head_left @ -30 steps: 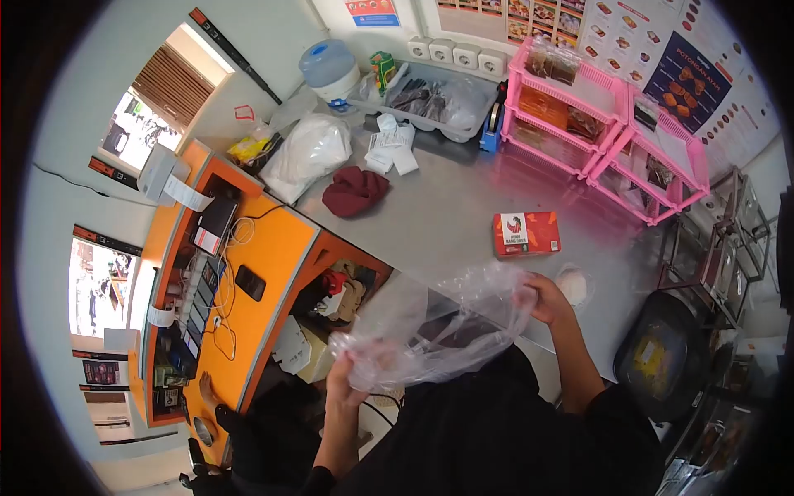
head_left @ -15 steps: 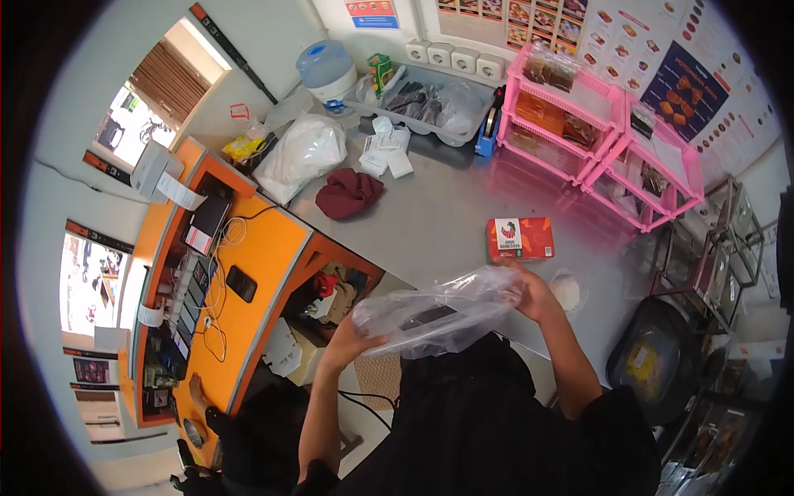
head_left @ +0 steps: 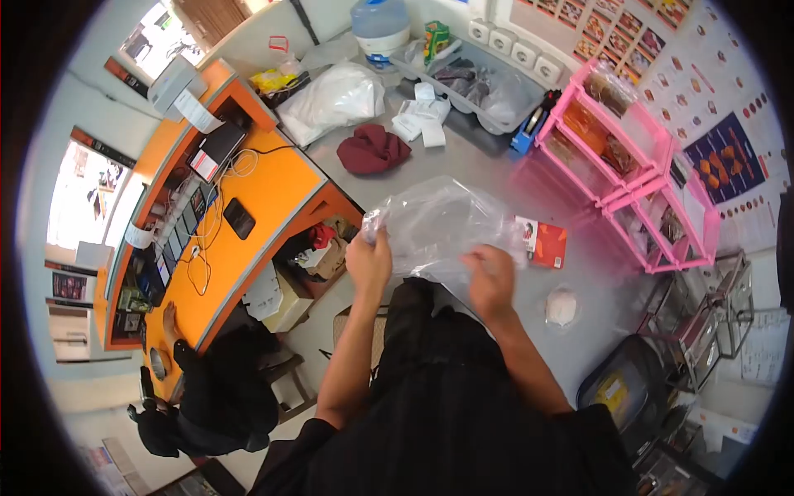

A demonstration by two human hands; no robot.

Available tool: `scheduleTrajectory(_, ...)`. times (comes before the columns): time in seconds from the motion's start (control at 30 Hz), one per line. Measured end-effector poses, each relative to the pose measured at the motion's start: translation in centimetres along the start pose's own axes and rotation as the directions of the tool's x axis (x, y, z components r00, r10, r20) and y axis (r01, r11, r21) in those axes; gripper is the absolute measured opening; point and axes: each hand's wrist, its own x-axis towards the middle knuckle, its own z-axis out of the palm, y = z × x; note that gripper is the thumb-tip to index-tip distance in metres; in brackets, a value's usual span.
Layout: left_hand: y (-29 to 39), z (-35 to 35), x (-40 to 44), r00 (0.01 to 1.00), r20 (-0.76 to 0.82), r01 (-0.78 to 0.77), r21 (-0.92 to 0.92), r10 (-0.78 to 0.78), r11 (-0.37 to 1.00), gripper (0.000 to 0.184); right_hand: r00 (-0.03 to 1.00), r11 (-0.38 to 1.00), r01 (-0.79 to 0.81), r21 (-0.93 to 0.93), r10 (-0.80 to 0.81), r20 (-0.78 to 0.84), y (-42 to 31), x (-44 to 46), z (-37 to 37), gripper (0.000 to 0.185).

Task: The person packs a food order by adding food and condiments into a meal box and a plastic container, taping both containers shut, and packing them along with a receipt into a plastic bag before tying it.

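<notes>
A clear plastic bag [head_left: 447, 217] is stretched between my two hands, over the front of the metal table. My left hand [head_left: 370, 258] is closed on the bag's left side, the thumb pressed up against the fingers. My right hand [head_left: 491, 277] has curled fingers pinching the bag's lower right part. Just beyond the right hand, a red and white food box [head_left: 542, 242] lies on the table, partly covered by the plastic. To the right of that hand sits a small clear packet with white contents [head_left: 562, 307].
Pink stacked baskets [head_left: 608, 140] stand at the back right. A maroon cloth [head_left: 372, 150], white papers [head_left: 422, 116] and a large white bag [head_left: 332, 101] lie farther back. On the left is an orange counter [head_left: 273, 186] with a phone [head_left: 239, 217]; a person in black [head_left: 223, 388] sits beside it.
The bag has been raised and spread into a puffed shape. My right hand has moved left and down, closer to my left hand, which has gone up. The head view has shifted.
</notes>
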Motion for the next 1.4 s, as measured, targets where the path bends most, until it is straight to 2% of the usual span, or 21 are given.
scheduleTrajectory(0.07, -0.3, 1.3, -0.2, 0.996, -0.023, -0.091, -0.024, 0.09, 0.996, 0.032, 0.977, 0.935, -0.174, -0.308, 0.204, 0.067, 1.7, 1.5, 3.8, 0.039)
scheduleTrajectory(0.13, -1.0, 1.6, -0.6, 0.989, -0.057, -0.144, -0.141, 0.138, 0.979, 0.038, 0.876, 0.897, -0.328, -0.298, 0.406, 0.26, 4.7, 0.5, 4.4, 0.038)
scheduleTrajectory(0.17, -2.4, 1.5, -0.1, 0.998, 0.063, -0.004, -0.213, 0.018, 0.977, 0.033, 0.79, 0.856, -0.411, -0.314, 0.506, 0.346, 6.1, -0.1, 3.5, 0.038)
scheduleTrajectory(0.2, -3.4, 1.6, 0.9, 0.977, 0.19, 0.144, -0.269, -0.094, 0.952, 0.029, 0.769, 0.875, -0.446, -0.191, 0.483, 0.418, 6.7, 0.1, 1.8, 0.039)
scheduleTrajectory(0.27, -2.9, 3.0, 1.7, 0.953, 0.212, 0.303, -0.694, -0.216, 0.653, 0.031, 0.741, 0.865, -0.496, 0.081, 0.372, 0.559, 6.2, 2.0, -1.6, 0.044)
scheduleTrajectory(0.3, -4.7, 1.8, 2.7, 0.854, 0.495, 0.472, -0.605, -0.161, 0.641, 0.042, 0.636, 0.699, -0.661, 0.271, 0.331, 0.697, 6.3, 2.8, -3.3, 0.041)
scheduleTrajectory(0.37, -2.4, 1.6, 3.2, 0.796, 0.566, 0.579, -0.606, -0.216, 0.546, 0.047, 0.676, 0.545, -0.674, 0.499, 0.184, 0.714, 11.6, 0.7, -4.0, 0.039)
scheduleTrajectory(0.43, -3.1, -0.7, 2.7, 0.718, 0.653, 0.674, -0.564, -0.241, 0.478, 0.05, 0.594, 0.298, -0.804, 0.514, 0.413, 0.69, 17.8, 0.3, -6.1, 0.051)
scheduleTrajectory(0.5, -2.1, 0.0, 5.2, 0.653, 0.751, 0.709, -0.562, -0.096, 0.427, 0.05, 0.662, 0.732, -0.669, 0.129, 0.508, 0.552, 20.6, -0.8, -7.2, 0.081)
scheduleTrajectory(0.57, -1.4, 0.7, 6.5, 0.615, 0.788, 0.721, -0.556, -0.014, 0.414, 0.049, 0.521, 0.873, -0.32, -0.368, 0.486, 0.701, 18.9, 0.1, -7.7, 0.095)
scheduleTrajectory(0.6, -1.2, 0.8, 7.1, 0.596, 0.803, 0.728, -0.551, 0.02, 0.409, 0.048, 0.432, 0.84, -0.058, -0.54, 0.509, 0.745, 17.9, 0.3, -7.7, 0.102)
scheduleTrajectory(0.7, 2.6, 1.2, 7.0, 0.576, 0.817, 0.711, -0.491, -0.016, 0.504, 0.043, 0.579, 0.884, -0.006, -0.467, 0.384, 0.719, 21.0, -3.4, -4.8, 0.109)
scheduleTrajectory(0.77, 3.0, 2.1, 6.5, 0.68, 0.733, 0.499, -0.483, 0.021, 0.72, 0.044, 0.694, 0.889, -0.009, -0.459, 0.336, 0.637, 21.4, -3.5, -4.3, 0.106)
scheduleTrajectory(0.83, 3.6, 3.1, 6.8, 0.749, 0.662, 0.317, -0.382, 0.018, 0.868, 0.054, 0.687, 0.865, -0.091, -0.494, 0.414, 0.598, 21.3, -2.8, -4.8, 0.102)
scheduleTrajectory(0.93, 1.1, 4.4, 6.2, 0.863, 0.468, -0.076, -0.256, 0.193, 0.964, 0.064, 0.649, 0.825, -0.207, -0.527, 0.518, 0.557, 20.0, -1.0, -8.2, 0.098)
scheduleTrajectory(1.0, 0.4, 4.4, 5.4, 0.85, 0.506, 0.016, -0.303, 0.146, 0.953, 0.073, 0.626, 0.78, -0.279, -0.56, 0.59, 0.51, 19.0, 0.7, -11.1, 0.099)
scheduleTrajectory(1.1, -0.5, 4.9, 5.1, 0.818, 0.562, 0.126, -0.385, 0.124, 0.914, 0.084, 0.614, 0.787, -0.288, -0.546, 0.589, 0.525, 15.7, 5.2, -15.8, 0.1)
scheduleTrajectory(1.13, -0.8, 5.0, 4.9, 0.802, 0.584, 0.16, -0.41, 0.124, 0.898, 0.087, 0.593, 0.827, -0.265, -0.496, 0.545, 0.592, 14.1, 7.0, -16.9, 0.1)
scheduleTrajectory(1.23, -0.6, 4.8, 5.0, 0.778, 0.621, 0.197, -0.385, 0.095, 0.902, 0.09, 0.511, 0.913, -0.205, -0.353, 0.407, 0.757, 9.3, 11.9, -18.8, 0.097)
scheduleTrajectory(1.33, -0.7, 4.8, 4.7, 0.77, 0.631, 0.195, -0.375, 0.096, 0.906, 0.093, 0.489, 0.988, -0.145, -0.054, 0.119, 0.864, 6.1, 14.2, -16.6, 0.096)
scheduleTrajectory(1.4, -1.4, 5.0, 4.4, 0.75, 0.641, 0.183, -0.435, 0.161, 0.882, 0.091, 0.463, 0.981, -0.082, 0.173, -0.116, 0.879, 3.8, 15.8, -13.2, 0.096)
